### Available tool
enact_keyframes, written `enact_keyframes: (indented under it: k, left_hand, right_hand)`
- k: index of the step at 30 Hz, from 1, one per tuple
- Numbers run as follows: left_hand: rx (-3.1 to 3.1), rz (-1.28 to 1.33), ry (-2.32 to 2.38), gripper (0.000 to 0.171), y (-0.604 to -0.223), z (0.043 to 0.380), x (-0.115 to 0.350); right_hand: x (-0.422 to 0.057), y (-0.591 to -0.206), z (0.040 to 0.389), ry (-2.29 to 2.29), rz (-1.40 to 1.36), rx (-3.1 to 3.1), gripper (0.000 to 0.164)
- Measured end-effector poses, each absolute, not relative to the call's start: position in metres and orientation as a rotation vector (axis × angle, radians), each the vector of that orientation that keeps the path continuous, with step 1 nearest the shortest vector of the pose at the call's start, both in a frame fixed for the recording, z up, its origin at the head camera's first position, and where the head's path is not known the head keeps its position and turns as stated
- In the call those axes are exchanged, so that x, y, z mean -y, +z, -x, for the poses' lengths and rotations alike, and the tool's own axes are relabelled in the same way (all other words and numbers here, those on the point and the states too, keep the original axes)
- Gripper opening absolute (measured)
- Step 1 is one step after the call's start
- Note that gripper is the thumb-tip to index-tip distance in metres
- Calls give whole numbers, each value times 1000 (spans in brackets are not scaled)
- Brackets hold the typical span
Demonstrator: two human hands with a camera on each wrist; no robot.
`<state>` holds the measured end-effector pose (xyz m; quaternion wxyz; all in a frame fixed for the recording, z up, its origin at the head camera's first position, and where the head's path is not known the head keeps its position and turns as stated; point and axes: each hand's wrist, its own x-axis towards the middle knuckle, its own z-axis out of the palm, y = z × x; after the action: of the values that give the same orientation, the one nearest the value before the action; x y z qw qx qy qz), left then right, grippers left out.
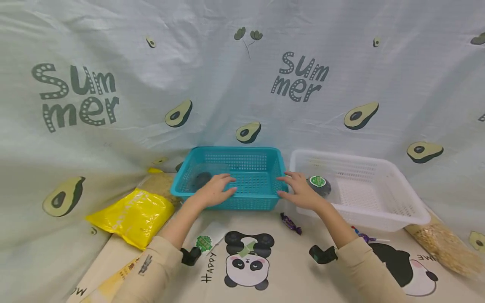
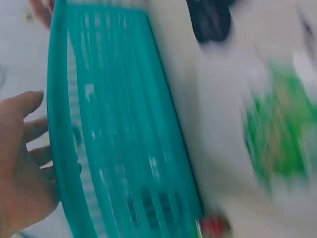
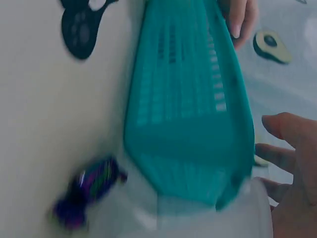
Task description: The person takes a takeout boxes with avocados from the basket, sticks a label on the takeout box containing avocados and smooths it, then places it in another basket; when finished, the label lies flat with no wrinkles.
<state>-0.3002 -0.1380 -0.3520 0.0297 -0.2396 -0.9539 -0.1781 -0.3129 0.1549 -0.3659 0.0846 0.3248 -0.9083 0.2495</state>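
Note:
A teal basket (image 1: 242, 203) with slotted sides stands in the middle of the head view. Over its front left part is my left hand (image 1: 217, 190), fingers spread and loosely bent. My right hand (image 1: 301, 189) is at the basket's right end, beside the white basket (image 1: 379, 215), its fingers apart and pointing left. Neither hand visibly grips anything; whether fingertips touch the teal rim I cannot tell. Inside the teal basket lies a dark round item (image 1: 202, 179) under clear plastic. The white basket holds a dark package with a green round label (image 1: 318, 182).
A purple wrapped candy (image 1: 291, 223) lies in front of the baskets. To the left are a yellow bag (image 1: 138, 214) and a package with a green label (image 1: 204, 243). Rightward lie a lollipop (image 1: 365, 237) and a bag of pale flakes (image 1: 443, 244). A printed curtain hangs behind.

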Motion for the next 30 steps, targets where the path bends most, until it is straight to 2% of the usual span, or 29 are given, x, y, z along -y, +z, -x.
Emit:
enact_keyframes:
  k: [5,9,17,22,30]
  left_hand:
    - [2936,481,-587,41,-348,302,199]
    - [2976,373,-646,41,-345,302,224]
    - [3143,152,-401,50,-346,309,207]
    - [3258,21,-404,53,-348,316,192]
    - [3106,53,-653,47,-358,324,201]
  right_hand:
    - [-108,-365,324,794,-1052,2716,45]
    - [-66,-367,335,827,-1120,2767,44]
    - [-1,-372,355,805,-1169,2910,45]
    - [8,-374,361,762,-1113,3008,49]
    - [13,-377,365,899,-988,3080,59]
